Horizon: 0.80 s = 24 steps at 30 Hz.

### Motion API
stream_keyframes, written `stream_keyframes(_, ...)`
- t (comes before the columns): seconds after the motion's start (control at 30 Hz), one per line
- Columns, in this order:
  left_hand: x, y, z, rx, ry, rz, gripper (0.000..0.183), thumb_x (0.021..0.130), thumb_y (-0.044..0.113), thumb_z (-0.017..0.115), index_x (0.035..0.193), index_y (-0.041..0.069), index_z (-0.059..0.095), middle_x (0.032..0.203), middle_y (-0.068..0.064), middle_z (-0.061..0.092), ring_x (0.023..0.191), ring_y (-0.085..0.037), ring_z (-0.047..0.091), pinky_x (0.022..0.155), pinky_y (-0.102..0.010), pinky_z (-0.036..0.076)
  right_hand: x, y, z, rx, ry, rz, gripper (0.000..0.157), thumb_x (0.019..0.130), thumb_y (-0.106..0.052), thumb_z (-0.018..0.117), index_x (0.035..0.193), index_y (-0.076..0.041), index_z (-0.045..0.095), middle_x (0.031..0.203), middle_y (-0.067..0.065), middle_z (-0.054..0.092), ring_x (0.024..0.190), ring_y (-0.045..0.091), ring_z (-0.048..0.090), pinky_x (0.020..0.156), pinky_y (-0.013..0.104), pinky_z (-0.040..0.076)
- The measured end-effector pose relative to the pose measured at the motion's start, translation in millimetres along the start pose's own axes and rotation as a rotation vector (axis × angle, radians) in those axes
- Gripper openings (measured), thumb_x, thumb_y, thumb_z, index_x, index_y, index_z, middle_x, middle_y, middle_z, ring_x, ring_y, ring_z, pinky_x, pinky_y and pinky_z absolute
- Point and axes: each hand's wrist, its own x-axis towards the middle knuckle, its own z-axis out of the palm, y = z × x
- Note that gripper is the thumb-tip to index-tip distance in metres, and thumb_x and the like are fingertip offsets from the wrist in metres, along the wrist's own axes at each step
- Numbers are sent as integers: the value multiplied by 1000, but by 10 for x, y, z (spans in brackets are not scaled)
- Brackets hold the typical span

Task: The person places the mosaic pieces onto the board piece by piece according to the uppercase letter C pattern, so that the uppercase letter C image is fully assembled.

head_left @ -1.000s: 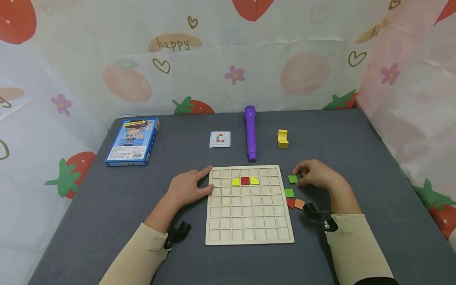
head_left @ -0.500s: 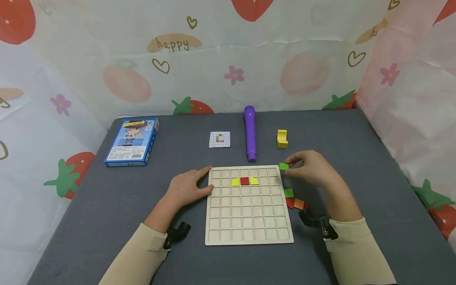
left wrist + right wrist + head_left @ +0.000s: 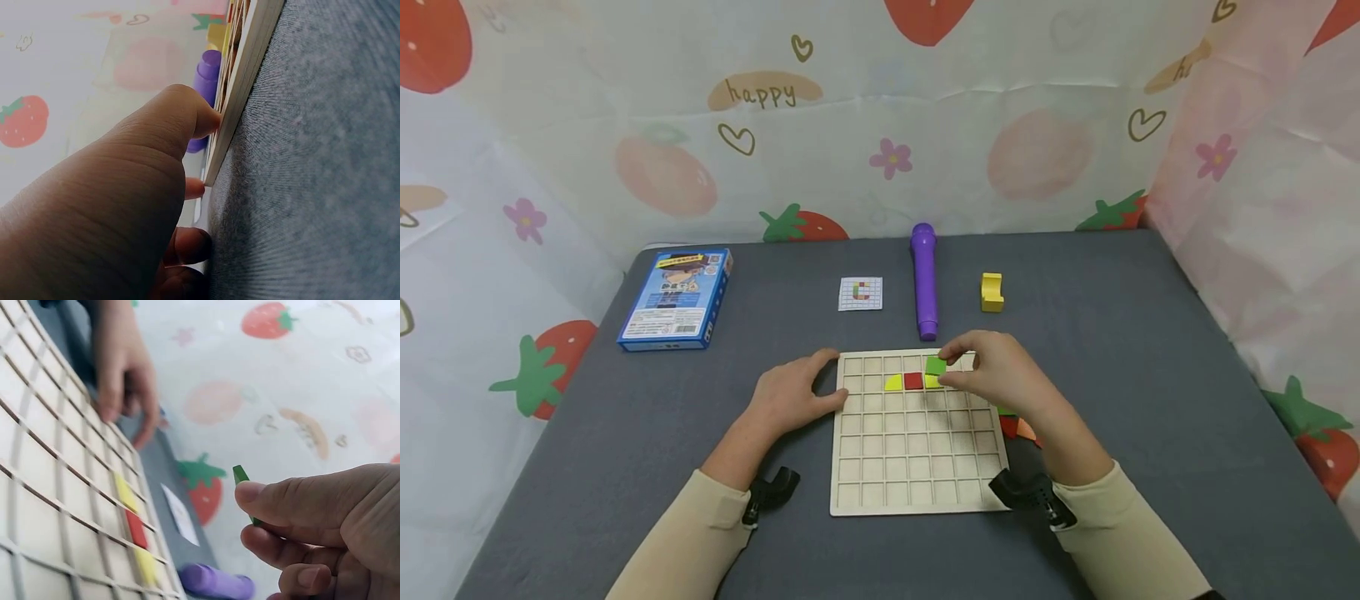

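Note:
A pale grid board (image 3: 887,467) lies on the dark cloth. In one of its upper rows sit a yellow quarter-round tile (image 3: 892,382), a red square tile (image 3: 913,381) and a second yellow tile (image 3: 930,382). My right hand (image 3: 1003,375) pinches a green square tile (image 3: 936,366) between thumb and forefinger. In the right wrist view that green tile (image 3: 240,476) is seen edge-on, held above the board. My left hand (image 3: 790,396) touches the board's left edge with thumb and forefinger; the left wrist view shows the thumb (image 3: 203,119) against that edge.
Right of the board, partly behind my right arm, lie loose tiles: green (image 3: 1005,411), red (image 3: 1008,427) and orange (image 3: 1026,429). Behind the board are a small pattern card (image 3: 861,294), a purple microphone-shaped object (image 3: 925,283) and a yellow block (image 3: 992,293). A blue box (image 3: 676,300) lies far left.
My right hand has carried the green tile from beside the board's right edge leftward, over the upper rows near the right yellow tile. The left hand keeps its place.

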Motion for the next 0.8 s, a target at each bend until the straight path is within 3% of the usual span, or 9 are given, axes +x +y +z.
stream_keyframes(0.13,3,-6,1,4,5,3,70,92,56,64,151,19,52,134,-15,66,108,-37,67,86,-56,52,43,-44,212,-10,-42,-53,25,88,-17,82,111,-10,77,107,2,72,66,17,55,63,34,47)
stream_keyframes(0.33,-3,-7,4,3,4,0,70,92,57,64,151,20,52,135,-14,65,110,-36,67,88,-56,52,112,-62,541,-105,-40,-130,22,83,-17,85,104,-10,79,96,-3,69,90,16,62,81,36,50)
stream_keyframes(0.6,1,-1,6,-1,1,4,70,93,57,63,151,20,52,137,-13,65,112,-36,67,89,-56,52,136,-8,781,-258,-5,-110,22,82,-20,87,102,-13,84,85,-7,60,70,9,52,62,30,45)
stream_keyframes(0.8,1,6,1,1,3,10,70,93,56,63,151,19,53,137,-13,65,113,-35,66,90,-56,52,90,-41,833,-305,73,-121,15,82,-21,87,97,-19,86,84,-7,64,71,11,60,56,29,45)
